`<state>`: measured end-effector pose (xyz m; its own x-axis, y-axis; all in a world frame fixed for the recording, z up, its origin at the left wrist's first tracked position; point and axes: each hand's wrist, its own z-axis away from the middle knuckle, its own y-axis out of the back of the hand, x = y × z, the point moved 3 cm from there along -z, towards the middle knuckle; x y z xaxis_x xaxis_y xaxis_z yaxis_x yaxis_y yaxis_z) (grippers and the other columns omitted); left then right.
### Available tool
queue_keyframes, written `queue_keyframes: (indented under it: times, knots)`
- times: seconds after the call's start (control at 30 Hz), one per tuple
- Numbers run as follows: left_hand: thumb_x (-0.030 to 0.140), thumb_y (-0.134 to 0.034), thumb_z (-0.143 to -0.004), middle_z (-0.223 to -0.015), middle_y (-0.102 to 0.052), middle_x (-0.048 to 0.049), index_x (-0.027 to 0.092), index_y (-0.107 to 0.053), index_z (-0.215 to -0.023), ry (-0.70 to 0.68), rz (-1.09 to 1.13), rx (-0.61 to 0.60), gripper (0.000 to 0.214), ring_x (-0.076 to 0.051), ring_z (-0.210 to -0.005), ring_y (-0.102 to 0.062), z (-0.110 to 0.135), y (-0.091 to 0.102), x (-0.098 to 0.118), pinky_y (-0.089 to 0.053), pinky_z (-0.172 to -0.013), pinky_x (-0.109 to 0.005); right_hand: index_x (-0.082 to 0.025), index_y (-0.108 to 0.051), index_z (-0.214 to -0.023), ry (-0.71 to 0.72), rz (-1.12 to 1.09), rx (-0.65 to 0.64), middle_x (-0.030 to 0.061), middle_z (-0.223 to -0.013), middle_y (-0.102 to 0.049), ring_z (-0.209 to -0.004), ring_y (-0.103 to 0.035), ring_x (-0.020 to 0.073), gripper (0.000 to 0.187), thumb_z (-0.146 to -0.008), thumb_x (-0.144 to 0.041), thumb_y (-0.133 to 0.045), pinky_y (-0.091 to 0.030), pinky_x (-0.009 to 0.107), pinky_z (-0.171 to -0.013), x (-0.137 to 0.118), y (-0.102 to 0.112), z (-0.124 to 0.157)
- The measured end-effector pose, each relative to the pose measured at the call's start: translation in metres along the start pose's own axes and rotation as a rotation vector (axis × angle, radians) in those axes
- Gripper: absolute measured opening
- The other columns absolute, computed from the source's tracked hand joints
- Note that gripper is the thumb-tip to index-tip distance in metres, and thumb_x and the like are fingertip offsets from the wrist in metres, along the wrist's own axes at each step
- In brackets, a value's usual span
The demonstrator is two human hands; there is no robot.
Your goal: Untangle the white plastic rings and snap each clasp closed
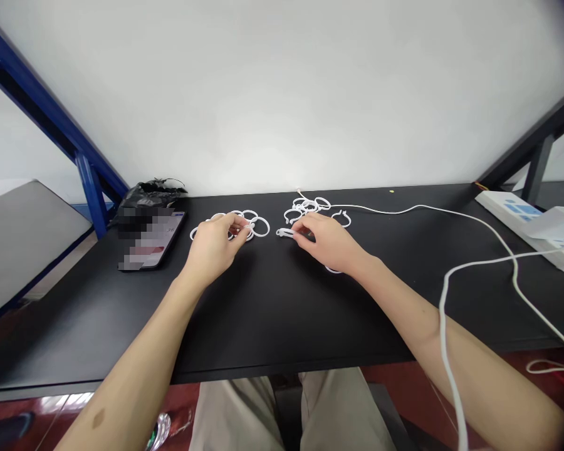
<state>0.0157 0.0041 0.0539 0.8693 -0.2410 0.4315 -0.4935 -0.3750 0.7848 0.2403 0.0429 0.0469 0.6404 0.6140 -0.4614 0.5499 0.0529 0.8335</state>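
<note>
Several white plastic rings lie in a loose cluster on the black table, partly covered by my left hand. The thumb and index finger of that hand close on one ring at the cluster's right side. To the right, my right hand pinches another white ring, seen nearly edge-on and pointing left. Behind the right hand sits a second group of white rings. One separate ring with a gap between its knobbed ends lies just beyond the knuckles. Part of another ring shows under the right wrist.
A phone and a crumpled black plastic bag lie at the left. A white cable runs across the right side and over my right forearm. White boxes with blue print stand at far right. Blue frame beams rise at the left.
</note>
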Motion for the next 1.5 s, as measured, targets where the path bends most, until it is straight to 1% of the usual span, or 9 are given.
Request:
queue_keyframes:
  times: [0.37, 0.57, 0.63, 0.77, 0.83, 0.9, 1.07, 1.33, 1.5]
  knots:
    - [0.035, -0.055, -0.09, -0.087, -0.074, -0.0051, 0.02, -0.066, -0.093, 0.01, 0.022, 0.008, 0.019, -0.02, -0.073, -0.065, -0.001, 0.0, -0.009, -0.051, -0.074, -0.032, -0.021, -0.064, -0.093, 0.001, 0.007, -0.04, 0.0043, -0.1, -0.065, -0.088, -0.06, 0.0189, 0.014, -0.092, -0.028, -0.052, -0.047, 0.035, -0.077, 0.0, -0.005, 0.001]
    - [0.035, -0.056, -0.089, -0.088, -0.073, -0.0044, 0.021, -0.065, -0.092, 0.052, 0.071, 0.026, 0.017, -0.018, -0.075, -0.064, -0.002, 0.0, -0.013, -0.051, -0.075, -0.032, -0.021, -0.065, -0.097, 0.0, 0.045, -0.071, 0.0065, -0.105, -0.066, -0.098, -0.061, 0.0232, 0.015, -0.092, -0.029, -0.053, -0.049, 0.041, -0.085, 0.001, -0.008, 0.001]
    - [0.034, -0.055, -0.09, -0.089, -0.072, -0.0041, 0.021, -0.064, -0.093, 0.02, 0.096, 0.026, 0.016, -0.018, -0.077, -0.063, 0.0, -0.001, -0.007, -0.05, -0.076, -0.032, -0.021, -0.064, -0.108, 0.001, 0.047, -0.044, 0.0086, -0.114, -0.065, -0.11, -0.058, 0.0272, 0.023, -0.091, -0.035, -0.058, -0.048, 0.045, -0.092, -0.001, -0.008, 0.001]
    - [0.035, -0.054, -0.093, -0.092, -0.069, -0.0035, 0.022, -0.063, -0.098, -0.142, 0.124, -0.043, 0.017, -0.018, -0.082, -0.062, 0.006, -0.011, 0.014, -0.05, -0.077, -0.032, -0.021, -0.051, -0.136, 0.053, 0.013, 0.034, 0.0123, -0.134, -0.057, -0.129, -0.048, 0.0315, 0.062, -0.084, -0.052, -0.065, -0.042, 0.05, -0.105, -0.01, -0.008, 0.002]
    - [0.034, -0.054, -0.094, -0.093, -0.068, -0.0034, 0.022, -0.062, -0.1, -0.212, 0.123, -0.094, 0.016, -0.018, -0.084, -0.061, 0.01, -0.017, 0.024, -0.05, -0.078, -0.032, -0.02, -0.05, -0.138, 0.097, -0.023, 0.018, 0.012, -0.129, -0.06, -0.122, -0.054, 0.0296, 0.066, -0.082, -0.051, -0.069, -0.045, 0.048, -0.102, -0.014, -0.009, 0.002]
    - [0.032, -0.055, -0.093, -0.093, -0.067, -0.0036, 0.022, -0.062, -0.101, -0.237, 0.123, -0.129, 0.015, -0.019, -0.086, -0.061, 0.013, -0.022, 0.029, -0.05, -0.078, -0.033, -0.021, -0.057, -0.13, 0.131, -0.064, -0.014, 0.0095, -0.117, -0.065, -0.109, -0.06, 0.0261, 0.054, -0.083, -0.045, -0.069, -0.049, 0.043, -0.095, -0.017, -0.011, 0.002]
    - [0.033, -0.053, -0.094, -0.097, -0.066, -0.0042, 0.024, -0.063, -0.105, -0.19, 0.165, -0.176, 0.017, -0.019, -0.086, -0.061, 0.015, -0.024, 0.029, -0.051, -0.076, -0.032, -0.021, -0.065, -0.118, 0.134, -0.092, -0.02, 0.0064, -0.107, -0.07, -0.092, -0.065, 0.0213, 0.037, -0.085, -0.037, -0.069, -0.05, 0.036, -0.083, -0.02, -0.011, 0.002]
    - [0.034, -0.039, -0.101, -0.089, -0.064, -0.0034, 0.022, -0.06, -0.093, -0.298, 0.064, -0.212, 0.026, -0.018, -0.082, -0.058, 0.015, -0.022, 0.034, -0.045, -0.072, -0.031, -0.023, -0.07, -0.102, 0.081, -0.248, -0.071, -0.0012, -0.085, -0.07, -0.067, -0.059, 0.0119, 0.024, -0.083, -0.038, -0.069, -0.044, 0.026, -0.065, -0.027, -0.01, 0.006]
    - [0.033, -0.038, -0.102, -0.077, -0.059, 0.0002, 0.021, -0.054, -0.08, -0.338, 0.129, -0.244, 0.03, -0.013, -0.068, -0.053, 0.016, -0.021, 0.037, -0.039, -0.063, -0.026, -0.022, -0.071, -0.101, 0.075, -0.294, -0.135, -0.003, -0.071, -0.065, -0.062, -0.054, 0.0111, 0.034, -0.083, -0.051, -0.067, -0.041, 0.026, -0.062, -0.026, -0.011, 0.006]
